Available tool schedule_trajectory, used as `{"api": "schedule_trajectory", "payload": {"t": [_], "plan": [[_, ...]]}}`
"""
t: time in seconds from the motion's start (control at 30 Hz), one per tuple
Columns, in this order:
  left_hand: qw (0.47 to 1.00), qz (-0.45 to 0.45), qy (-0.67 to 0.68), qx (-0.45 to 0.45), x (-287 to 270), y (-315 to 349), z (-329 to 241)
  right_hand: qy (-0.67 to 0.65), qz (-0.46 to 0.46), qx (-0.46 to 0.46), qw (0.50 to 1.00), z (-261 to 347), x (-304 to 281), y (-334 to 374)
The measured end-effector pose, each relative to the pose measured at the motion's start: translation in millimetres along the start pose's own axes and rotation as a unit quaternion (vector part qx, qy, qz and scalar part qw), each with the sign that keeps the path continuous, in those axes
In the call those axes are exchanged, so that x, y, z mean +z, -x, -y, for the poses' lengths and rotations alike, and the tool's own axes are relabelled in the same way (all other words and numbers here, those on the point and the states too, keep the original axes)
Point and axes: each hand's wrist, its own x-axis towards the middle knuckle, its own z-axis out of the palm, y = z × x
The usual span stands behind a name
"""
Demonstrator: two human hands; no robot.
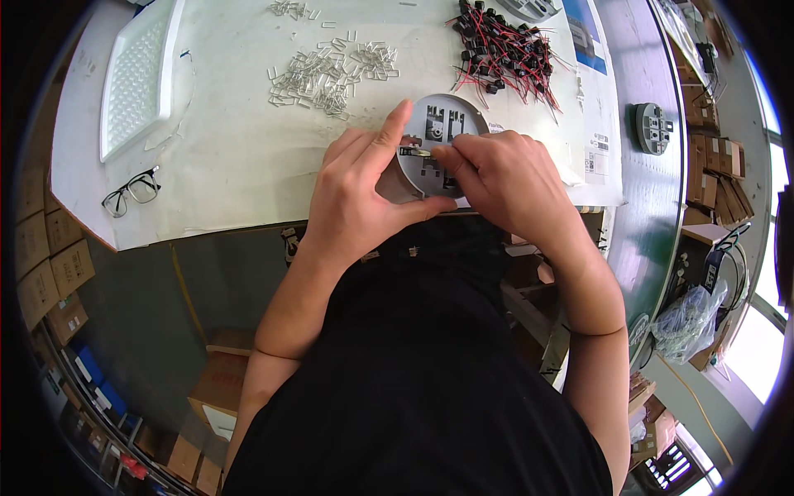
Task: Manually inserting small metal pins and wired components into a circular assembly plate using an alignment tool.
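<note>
A round grey plastic base [447, 165] with slots and raised parts lies at the table's front edge. My left hand [356, 186] braces it from the left, thumb along its near rim and index finger at its upper left side. My right hand [509, 174] is closed over the base, thumb and index finger pinched near its middle. A thin light-coloured bit shows by those fingertips; its kind is hidden. Beyond my hands lies a loose pile of small U-shaped metal pieces [318, 83]. Black cylindrical parts with red and black wires [504, 54] are heaped at the back right.
A white tray [169, 74] with a bumpy inside stands at the left, with eyeglasses [132, 192] near the table's left front edge. Another grey round base [653, 130] sits on the surface to the right. A third base [529, 8] is at the far edge. Cardboard boxes [73, 264] are stacked left.
</note>
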Motion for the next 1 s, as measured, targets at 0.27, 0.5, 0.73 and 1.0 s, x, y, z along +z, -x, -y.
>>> {"api": "schedule_trajectory", "payload": {"t": [0.27, 0.5, 0.73, 1.0], "plan": [[1.0, 0.004, 0.007, -0.011, 0, 3, 1, 0.007, 0.012, -0.027, 1.0, -1, 0, -6], [1.0, -0.004, 0.011, -0.011, 1, 2, 2, 0.03, 0.014, -0.024, 0.999, 3, -2, -8], [1.0, -0.012, 0.006, 0.004, 6, 2, 4, 0.104, 0.021, -0.042, 0.993, 20, -10, -9], [1.0, -0.006, -0.005, -0.021, 3, 3, 3, 0.187, 0.036, -0.082, 0.978, 27, -27, -13]]}}
